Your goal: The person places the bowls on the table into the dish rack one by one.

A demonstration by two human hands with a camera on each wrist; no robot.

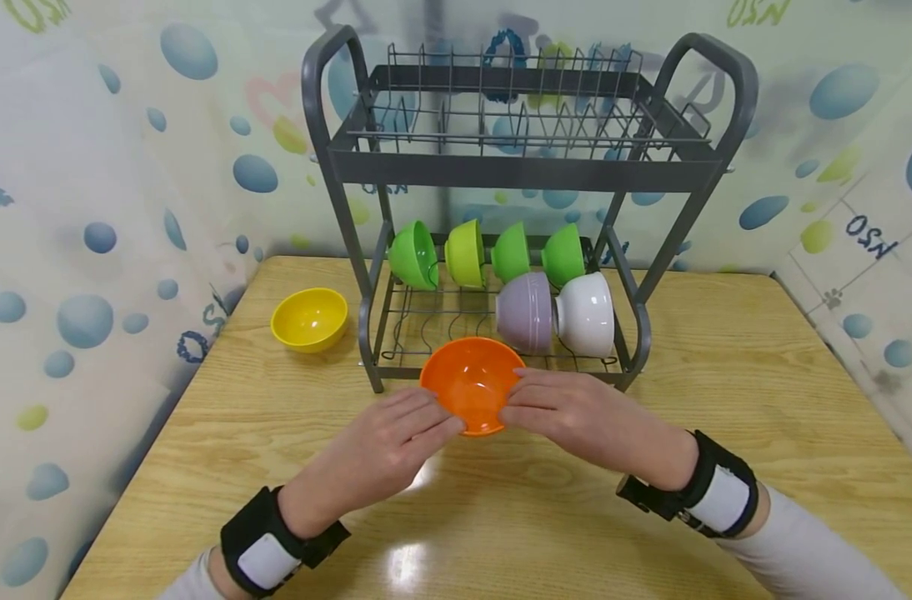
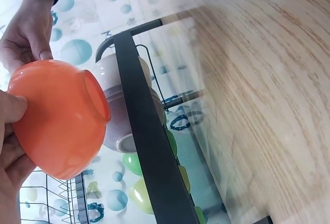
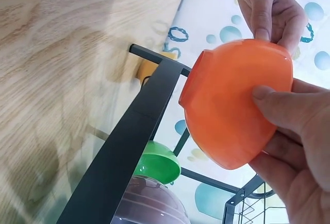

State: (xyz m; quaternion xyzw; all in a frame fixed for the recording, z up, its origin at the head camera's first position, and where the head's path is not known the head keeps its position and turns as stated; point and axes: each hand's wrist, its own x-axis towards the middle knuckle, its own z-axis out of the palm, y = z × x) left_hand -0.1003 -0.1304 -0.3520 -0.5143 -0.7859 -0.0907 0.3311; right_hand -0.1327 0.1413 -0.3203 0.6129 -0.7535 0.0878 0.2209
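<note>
An orange bowl (image 1: 473, 379) is held up in front of the lower rack shelf, its inside facing the head camera. My left hand (image 1: 384, 446) pinches its left rim, the thumb on the outer wall as the left wrist view shows. On the opposite side my right hand (image 1: 576, 412) grips the rim, its thumb pressed on the outside of the bowl (image 3: 237, 103). Behind it, on the lower shelf, a purple bowl (image 1: 525, 312) and a white bowl (image 1: 587, 315) lie tipped on their sides. Several green and yellow-green bowls (image 1: 510, 252) stand tilted in the row behind.
A two-tier dark grey dish rack (image 1: 523, 172) stands at the back of the wooden table (image 1: 726, 400). Its upper tier (image 1: 493, 125) holds wire dividers. A yellow bowl (image 1: 309, 320) sits upright on the table left of the rack. Patterned walls border the table.
</note>
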